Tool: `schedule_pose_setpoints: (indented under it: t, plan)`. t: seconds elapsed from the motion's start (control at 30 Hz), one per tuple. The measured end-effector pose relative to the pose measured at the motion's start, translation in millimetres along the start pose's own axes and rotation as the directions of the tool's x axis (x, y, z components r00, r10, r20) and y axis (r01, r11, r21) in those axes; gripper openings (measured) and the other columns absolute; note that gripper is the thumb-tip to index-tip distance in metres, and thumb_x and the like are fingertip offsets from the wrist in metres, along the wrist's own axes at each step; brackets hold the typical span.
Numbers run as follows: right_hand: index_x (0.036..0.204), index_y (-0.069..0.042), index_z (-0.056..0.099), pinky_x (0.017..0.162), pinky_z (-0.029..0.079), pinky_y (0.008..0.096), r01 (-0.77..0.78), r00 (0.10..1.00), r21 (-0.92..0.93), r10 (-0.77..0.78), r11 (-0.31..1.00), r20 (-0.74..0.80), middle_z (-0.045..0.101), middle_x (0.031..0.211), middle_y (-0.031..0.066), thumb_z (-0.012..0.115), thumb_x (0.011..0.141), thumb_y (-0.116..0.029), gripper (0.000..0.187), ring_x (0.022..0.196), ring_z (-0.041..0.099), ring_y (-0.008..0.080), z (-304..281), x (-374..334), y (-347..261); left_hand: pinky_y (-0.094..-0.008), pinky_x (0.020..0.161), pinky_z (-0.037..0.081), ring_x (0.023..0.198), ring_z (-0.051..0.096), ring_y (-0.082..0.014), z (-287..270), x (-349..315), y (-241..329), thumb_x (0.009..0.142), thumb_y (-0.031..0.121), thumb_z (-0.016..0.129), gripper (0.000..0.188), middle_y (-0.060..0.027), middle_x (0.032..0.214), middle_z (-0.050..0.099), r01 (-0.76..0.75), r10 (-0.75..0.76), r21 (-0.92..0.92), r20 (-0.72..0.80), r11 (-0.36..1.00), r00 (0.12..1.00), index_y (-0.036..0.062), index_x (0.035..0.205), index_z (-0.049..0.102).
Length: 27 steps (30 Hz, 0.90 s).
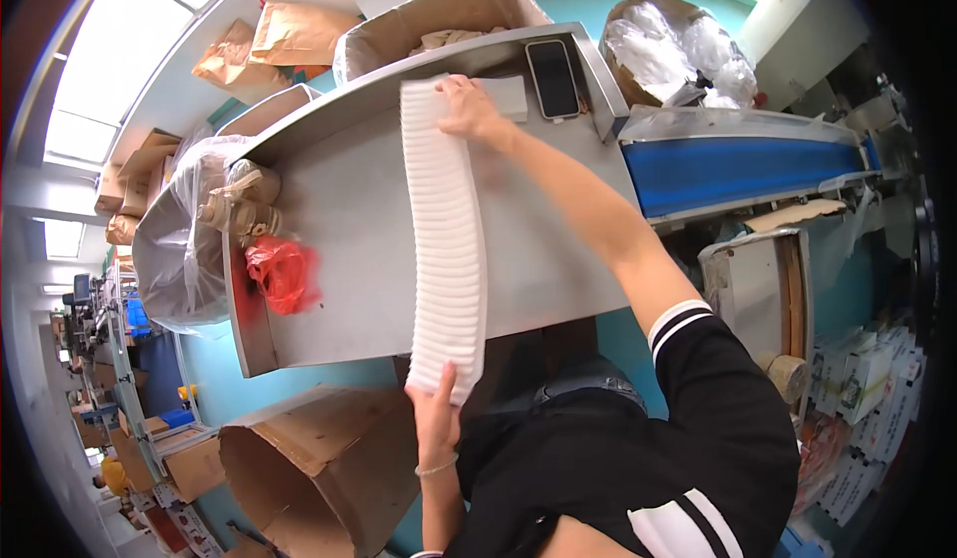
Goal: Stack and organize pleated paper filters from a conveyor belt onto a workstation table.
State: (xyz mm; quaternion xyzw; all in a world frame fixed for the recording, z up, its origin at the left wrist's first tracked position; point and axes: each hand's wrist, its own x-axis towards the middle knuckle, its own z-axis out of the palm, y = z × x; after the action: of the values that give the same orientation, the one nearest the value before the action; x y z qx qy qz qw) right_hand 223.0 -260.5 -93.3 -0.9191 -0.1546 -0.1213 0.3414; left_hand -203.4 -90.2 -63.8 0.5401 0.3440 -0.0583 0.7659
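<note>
A long row of thin white ribbed pieces (444,239), stacked one against another, stretches across the metal table (339,189) and past its near edge. My left hand (435,423) grips the near end, thumb on top and the other fingers mostly hidden beneath. At the far end my right hand (471,109) is closed over the stack, its fingertips bent around the edge. The row bows slightly between both hands. What exactly the pieces are cannot be made out. Beside my right hand lies a flat white block (508,97), with a phone (552,77) to its right.
A red plastic bag (284,274) and rolls of twine (244,199) sit at the table's left side. Beyond the raised rim stands a lined cardboard box (439,24). A blue conveyor belt (738,174) runs on the right. An open carton (329,458) lies below left.
</note>
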Motion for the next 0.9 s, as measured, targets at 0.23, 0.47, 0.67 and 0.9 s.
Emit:
schedule_pose_setpoints:
  t: [0.23, 0.47, 0.67, 0.9]
  plan:
    - [0.110, -0.006, 0.063, 0.102, 0.041, 0.0416, -0.009, 0.977, 0.386, 0.090, 0.923, -0.191, 0.055, 0.128, 0.0191, 0.073, 0.082, -0.019, 0.032, 0.122, 0.052, 0.0356, -107, -203, -10, -0.0457, 0.093, 0.048, 0.122, 0.048, -0.0257, 71, 28, -2, 0.095, 0.016, 0.064, 0.066, -0.0094, 0.138, 0.041, 0.130, -0.117, -0.043, 0.218, 0.991, 0.969, 0.0136, 0.144, 0.021]
    - [0.117, -0.007, 0.060, 0.100, 0.035, 0.0577, -0.934, 0.343, -0.242, 0.466, 0.263, -0.815, 0.043, 0.140, 0.0237, 0.076, 0.078, -0.028, 0.047, 0.131, 0.037, 0.0416, -324, -476, 78, -0.0413, 0.095, 0.047, 0.119, 0.052, -0.0259, 62, 54, -1, 0.091, 0.037, 0.068, 0.058, -0.0080, 0.137, 0.052, 0.174, -0.173, 0.018, 0.253, 0.985, 0.952, 0.0122, 0.139, 0.047]
    - [0.120, -0.021, 0.061, 0.086, 0.040, 0.0557, -0.963, 0.261, -0.256, 0.513, 0.081, -0.818, 0.049, 0.117, 0.0192, 0.069, 0.075, -0.037, 0.048, 0.108, 0.049, 0.0396, -351, -624, 38, -0.0413, 0.087, 0.051, 0.112, 0.053, -0.0297, 99, 51, 1, 0.087, 0.039, 0.069, 0.061, -0.0118, 0.129, 0.054, 0.065, -0.129, 0.276, 0.221, 0.959, 0.967, 0.0111, 0.136, 0.048]
    - [0.128, -0.001, 0.042, 0.091, 0.044, 0.0484, -0.961, 0.119, 0.039, 0.535, 0.275, -0.836, 0.049, 0.116, 0.0221, 0.080, 0.065, -0.025, 0.077, 0.108, 0.050, 0.0390, -306, -702, -69, -0.0467, 0.089, 0.050, 0.109, 0.056, -0.0349, 89, 128, 22, 0.085, 0.040, 0.071, 0.062, -0.0184, 0.124, 0.056, 0.219, -0.251, 0.300, 0.072, 0.929, 0.965, 0.0037, 0.132, 0.051]
